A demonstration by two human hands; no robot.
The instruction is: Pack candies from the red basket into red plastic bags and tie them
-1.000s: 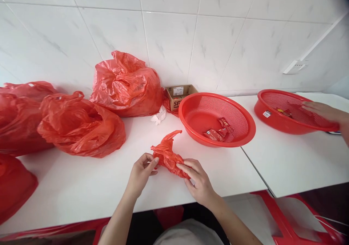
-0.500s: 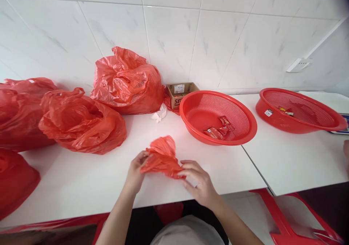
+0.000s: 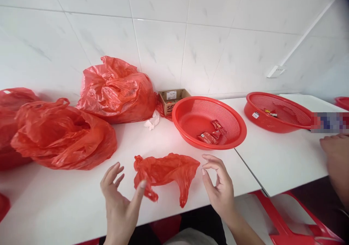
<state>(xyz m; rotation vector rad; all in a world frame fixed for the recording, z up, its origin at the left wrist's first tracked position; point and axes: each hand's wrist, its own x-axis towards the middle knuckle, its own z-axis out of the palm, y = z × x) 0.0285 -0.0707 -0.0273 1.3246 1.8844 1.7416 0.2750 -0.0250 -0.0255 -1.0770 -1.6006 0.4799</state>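
A thin red plastic bag [image 3: 166, 170] lies crumpled on the white table in front of me, its handles spread toward the near edge. To its left is my left hand [image 3: 120, 197], open, fingers apart, the thumb passing in front of one handle. My right hand [image 3: 219, 183] is open at the bag's right end, fingers curved and holding nothing. Just beyond the bag stands a red plastic basket [image 3: 188, 123] with perforated sides. Several small red packets [image 3: 209, 136] lie in the bottom of it.
Full red bags [image 3: 117, 92] crowd the left and back. A cardboard box [image 3: 174, 96] and crumpled white tissue [image 3: 152, 120] sit near the wall. Another red basket [image 3: 252, 117] stands at right, where another person's hand [image 3: 336, 157] rests by the table edge. A red stool [image 3: 272, 216] is below.
Both hands have let go of the red plastic bag and moved apart. The bag now lies spread wider on the table. The view has turned toward the right.
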